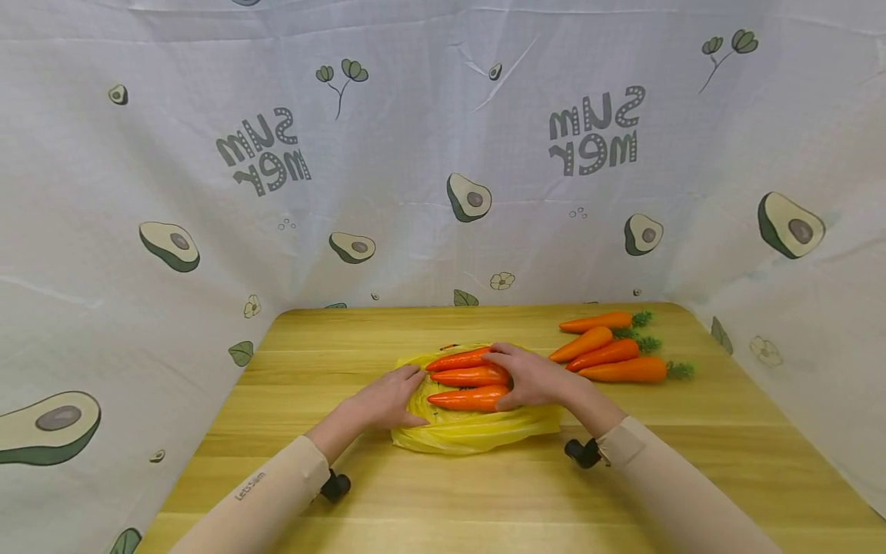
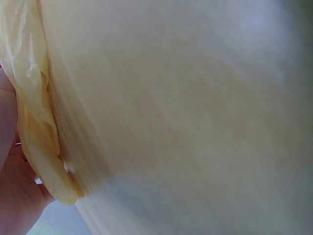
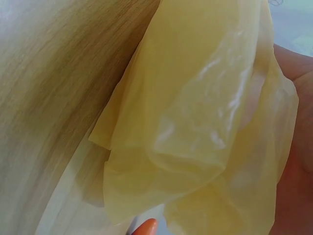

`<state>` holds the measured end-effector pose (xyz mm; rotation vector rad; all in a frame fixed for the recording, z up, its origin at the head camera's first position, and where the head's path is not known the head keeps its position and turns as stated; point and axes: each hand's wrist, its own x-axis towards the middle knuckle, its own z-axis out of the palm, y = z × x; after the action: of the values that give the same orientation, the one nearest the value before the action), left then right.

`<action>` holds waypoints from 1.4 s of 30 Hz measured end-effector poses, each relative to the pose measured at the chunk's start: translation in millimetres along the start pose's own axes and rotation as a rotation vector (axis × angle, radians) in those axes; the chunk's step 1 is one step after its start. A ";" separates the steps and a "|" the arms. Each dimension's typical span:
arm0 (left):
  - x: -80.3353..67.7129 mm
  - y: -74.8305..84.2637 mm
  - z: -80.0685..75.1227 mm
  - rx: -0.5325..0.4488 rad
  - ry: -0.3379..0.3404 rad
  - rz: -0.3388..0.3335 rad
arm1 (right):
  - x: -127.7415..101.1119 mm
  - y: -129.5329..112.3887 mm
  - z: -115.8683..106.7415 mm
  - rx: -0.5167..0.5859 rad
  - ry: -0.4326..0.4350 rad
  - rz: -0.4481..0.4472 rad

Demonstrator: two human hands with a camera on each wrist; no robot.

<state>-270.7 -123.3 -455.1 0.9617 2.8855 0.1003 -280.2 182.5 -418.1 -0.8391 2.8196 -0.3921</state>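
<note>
A yellow plastic bag (image 1: 471,435) lies flat on the wooden table (image 1: 443,492). Three orange carrots (image 1: 460,377) lie side by side on it, tips pointing left. My right hand (image 1: 526,377) covers their thick ends, fingers over the top and thumb against the nearest carrot. Resting flat on the bag's left part is my left hand (image 1: 401,398), its fingers fairly straight. The right wrist view shows crumpled bag film (image 3: 205,122), one carrot tip (image 3: 145,227) and my palm (image 3: 298,171). In the left wrist view the bag's edge (image 2: 34,122) lies against my palm (image 2: 12,196).
Several more carrots with green tops (image 1: 612,354) lie in a group at the table's back right. A white cloth printed with avocados (image 1: 443,154) hangs round the table on three sides. Bare wood (image 2: 186,122) fills most of the left wrist view.
</note>
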 end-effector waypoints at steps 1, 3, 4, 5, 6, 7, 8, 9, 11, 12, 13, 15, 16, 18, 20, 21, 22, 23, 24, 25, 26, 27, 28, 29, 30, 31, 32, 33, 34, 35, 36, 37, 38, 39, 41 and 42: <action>0.0 0.0 -0.1 0.000 0.001 0.001 | 0.0 0.0 -0.2 -0.003 0.001 -0.001; 0.0 -0.1 0.1 0.002 0.004 0.004 | -0.1 0.1 -0.6 -0.012 0.003 -0.002; 0.2 -0.1 0.2 0.003 0.005 0.005 | 0.0 0.2 -0.7 -0.015 0.003 -0.004; 0.2 -0.2 0.2 0.006 0.006 0.006 | 0.1 0.5 -0.8 -0.019 0.005 -0.006; 0.3 -0.2 0.3 0.008 0.006 0.006 | 0.4 0.9 -0.7 -0.021 0.006 -0.006; 0.4 -0.3 0.4 0.011 0.004 0.007 | 0.5 1.1 -0.7 -0.023 0.007 -0.003; 0.5 -0.3 0.4 0.011 0.005 0.007 | 0.5 1.3 -0.7 -0.021 0.008 -0.004; 0.5 -0.3 0.3 0.010 0.004 0.006 | 0.7 1.6 -0.6 -0.020 0.009 -0.004; 0.3 -0.3 0.3 0.009 0.004 0.006 | 0.8 1.7 -0.3 -0.024 0.009 -0.004; 0.3 -0.3 0.3 0.009 0.005 0.005 | 0.8 1.4 -0.2 -0.028 0.009 -0.004; 0.4 -0.4 0.4 0.009 0.005 0.005 | 0.7 1.2 0.0 -0.035 0.009 -0.004; 0.4 -0.4 0.3 0.009 0.005 0.005 | 0.5 1.0 0.5 -0.046 0.010 -0.009; 0.5 -0.5 0.4 0.009 0.004 0.004 | 0.2 0.8 0.8 -0.051 0.010 -0.009; 0.6 -0.4 0.1 0.011 0.002 0.004 | -0.7 0.3 0.8 -0.051 0.012 -0.009; 0.4 -0.3 -0.1 0.012 -0.002 0.004 | -2.0 -0.4 0.3 -0.038 0.016 -0.013; 0.4 -0.3 -0.1 0.012 -0.003 0.006 | -2.7 -0.8 -0.2 -0.028 0.020 -0.016; 0.3 -0.3 -0.1 0.012 -0.005 0.006 | -3.9 -1.5 -1.1 -0.018 0.022 -0.017; 0.3 -0.2 -0.2 0.013 -0.006 0.008 | -5.2 -2.3 -2.3 -0.001 0.026 -0.017; 0.2 -0.1 -0.3 0.014 -0.008 0.009 | -6.8 -3.1 -3.7 0.016 0.029 -0.017; 0.2 0.0 -0.3 0.014 -0.007 0.013 | -8.6 -3.6 -5.2 0.035 0.034 -0.017; 0.2 0.0 -0.4 0.013 -0.009 0.014 | -10.5 -3.8 -6.8 0.051 0.039 -0.015; 0.2 -0.1 -0.3 0.014 -0.009 0.015 | -12.2 -3.9 -8.8 0.070 0.045 -0.014; 0.2 -0.1 -0.4 0.014 -0.010 0.015 | -14.5 -3.6 -11.0 0.089 0.050 -0.008; 0.2 -0.3 -0.3 0.016 -0.009 0.016 | -16.4 -2.9 -13.1 0.107 0.057 -0.006; 0.3 -0.5 -0.1 0.016 -0.007 0.015 | -18.2 -1.6 -15.3 0.121 0.062 -0.001; 0.3 -0.7 0.2 0.016 -0.005 0.015 | -19.7 0.5 -17.6 0.134 0.068 0.001; 0.3 -0.9 0.3 0.017 -0.006 0.013 | -21.3 2.7 -19.9 0.146 0.077 0.003; 0.3 -1.0 0.4 0.020 -0.005 0.013 | -22.7 5.2 -22.4 0.159 0.086 0.003; 0.2 -1.0 0.3 0.021 -0.006 0.013 | -24.2 8.1 -24.5 0.170 0.094 0.008; 0.2 -1.1 0.3 0.022 -0.004 0.014 | -25.7 11.2 -26.8 0.176 0.103 0.007; 0.2 -1.0 0.0 0.020 -0.002 0.016 | -27.5 14.3 -29.3 0.186 0.113 0.007; 0.0 -0.8 -0.5 0.020 -0.004 0.016 | -29.4 17.3 -31.9 0.193 0.125 0.001; -0.2 -0.8 -0.6 0.020 -0.004 0.018 | -31.8 20.1 -34.6 0.204 0.138 0.000; -0.2 -0.7 -0.8 0.021 -0.006 0.017 | -34.1 23.3 -37.2 0.212 0.149 -0.004; -0.1 -0.9 -0.8 0.020 -0.004 0.015 | -39.6 29.2 -42.8 0.221 0.172 -0.014; 0.2 -0.8 -1.0 0.021 -0.006 0.013 | -42.0 32.5 -45.3 0.222 0.182 -0.011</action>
<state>-271.5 -123.8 -454.2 0.9826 2.8810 0.0686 -272.9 241.2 -380.9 -0.8094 2.8612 -0.8050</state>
